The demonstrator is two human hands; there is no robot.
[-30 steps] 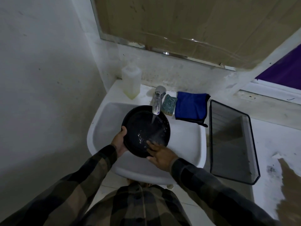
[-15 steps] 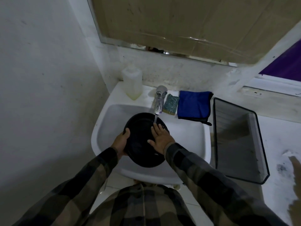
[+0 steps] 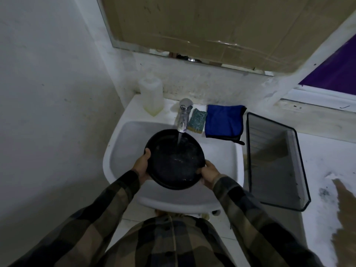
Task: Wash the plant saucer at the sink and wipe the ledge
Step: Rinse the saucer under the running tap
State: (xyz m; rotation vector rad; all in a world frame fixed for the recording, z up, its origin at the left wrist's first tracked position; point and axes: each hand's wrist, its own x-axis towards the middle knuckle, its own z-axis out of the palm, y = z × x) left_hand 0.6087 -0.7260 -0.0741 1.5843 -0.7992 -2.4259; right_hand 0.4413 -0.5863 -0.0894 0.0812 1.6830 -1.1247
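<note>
The black plant saucer (image 3: 174, 160) is over the bowl of the white sink (image 3: 221, 157), directly below the chrome faucet (image 3: 184, 116). It is round, so it has no long axis of its own. Its hollow side faces up, and the far rim sits under the spout. A thin stream of water (image 3: 179, 138) falls into the far half of the dish, and wet glints show on its floor.

Both hands hold it by opposite edges. The left hand (image 3: 141, 166) grips the left rim, with the thumb hooked over the top edge and the fingers hidden beneath. The right hand (image 3: 210, 173) grasps the near right rim, with the thumb lying on the edge and the fingers likewise out of sight under it. Plaid sleeves run back from both wrists.

On the sink's back deck, right of the faucet, a green scouring sponge (image 3: 196, 120) lies just beside a folded blue cloth (image 3: 224, 120). A pale plastic bottle (image 3: 151, 95) stands at the back left corner. To the right of the sink, a black mesh basket (image 3: 273, 166) rests on the white, stained ledge (image 3: 327, 160).
</note>
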